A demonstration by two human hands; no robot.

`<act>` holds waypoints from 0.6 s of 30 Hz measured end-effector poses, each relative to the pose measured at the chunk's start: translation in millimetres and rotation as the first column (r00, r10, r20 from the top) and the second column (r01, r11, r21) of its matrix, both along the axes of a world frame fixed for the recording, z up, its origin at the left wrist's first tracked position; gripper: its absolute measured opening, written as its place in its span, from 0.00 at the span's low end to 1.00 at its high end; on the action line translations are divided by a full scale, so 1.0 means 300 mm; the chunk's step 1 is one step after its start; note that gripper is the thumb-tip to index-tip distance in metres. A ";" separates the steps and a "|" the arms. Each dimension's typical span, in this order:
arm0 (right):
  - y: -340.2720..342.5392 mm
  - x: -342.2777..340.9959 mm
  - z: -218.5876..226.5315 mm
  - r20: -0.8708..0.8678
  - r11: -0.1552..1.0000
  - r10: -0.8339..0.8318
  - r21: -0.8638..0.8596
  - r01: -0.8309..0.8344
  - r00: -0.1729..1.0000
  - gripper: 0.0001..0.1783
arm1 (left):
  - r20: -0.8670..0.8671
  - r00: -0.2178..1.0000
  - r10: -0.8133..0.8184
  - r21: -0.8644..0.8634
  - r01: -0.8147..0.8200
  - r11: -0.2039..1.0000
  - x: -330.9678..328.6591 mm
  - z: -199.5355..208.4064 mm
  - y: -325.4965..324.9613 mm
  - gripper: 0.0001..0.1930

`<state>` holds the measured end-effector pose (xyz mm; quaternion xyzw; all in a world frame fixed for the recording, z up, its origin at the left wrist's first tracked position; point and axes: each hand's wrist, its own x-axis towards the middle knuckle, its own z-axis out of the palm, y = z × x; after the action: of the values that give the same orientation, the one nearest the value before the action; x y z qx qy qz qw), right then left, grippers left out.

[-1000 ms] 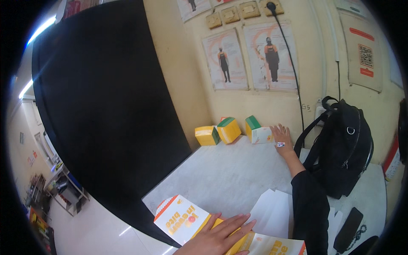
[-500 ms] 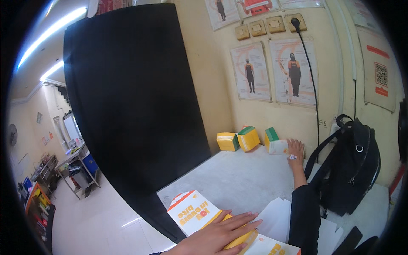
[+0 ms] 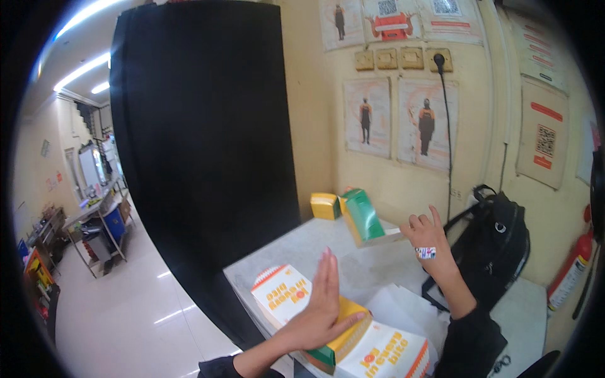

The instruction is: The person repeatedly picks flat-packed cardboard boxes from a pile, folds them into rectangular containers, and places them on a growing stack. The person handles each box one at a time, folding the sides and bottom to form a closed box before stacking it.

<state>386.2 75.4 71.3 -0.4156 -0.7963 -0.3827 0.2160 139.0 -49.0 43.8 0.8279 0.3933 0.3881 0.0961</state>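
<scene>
A partly folded cardboard food carton (image 3: 398,351), white, yellow and green with orange lettering, lies across the near part of the table. My left hand (image 3: 321,309) rests over its yellow middle, fingers stretched up and together, thumb lying along the panel. Farther back, my right hand (image 3: 432,242) is at the end of a green and white carton (image 3: 363,215); its index finger points up and the other fingers curl at the white flap. My thumb there is hidden. Left of that carton, by the wall, sits a small yellow carton (image 3: 324,206).
White paper sheets (image 3: 403,309) lie on the grey table (image 3: 252,257) beside the near carton. A black backpack (image 3: 495,236) leans at the right wall, with a red fire extinguisher (image 3: 570,271) beyond. A tall black panel (image 3: 208,138) borders the table's left side.
The green and white carton has tilted and come nearer, with my right hand at its end. My right fingers have curled from lying flat. My left fingers have lifted from the near carton.
</scene>
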 end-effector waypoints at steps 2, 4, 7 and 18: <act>-0.254 -0.028 0.091 0.114 1.000 -0.008 -0.014 0.010 0.993 0.08 | -0.043 0.997 0.070 0.135 -0.064 0.989 0.002 -0.001 -0.009 0.53; -0.438 -0.093 0.149 0.255 0.999 -0.047 0.032 0.040 0.966 0.05 | -0.113 0.988 0.104 0.167 -0.084 0.982 0.010 0.000 -0.025 0.51; -0.642 -0.186 0.208 0.600 0.979 -0.186 0.177 0.098 0.778 0.03 | -0.215 0.961 0.174 0.393 -0.078 0.916 0.035 -0.001 -0.055 0.34; -0.918 -0.301 0.395 -0.767 0.871 0.347 0.049 -0.490 0.540 0.26 | 0.341 0.835 -0.432 0.180 0.393 0.902 -0.115 0.193 -0.240 0.10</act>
<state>296.0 -199.9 189.9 -0.3498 -0.7380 -0.0414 0.5756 104.4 -121.1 101.8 0.8081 0.1596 0.5275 0.2079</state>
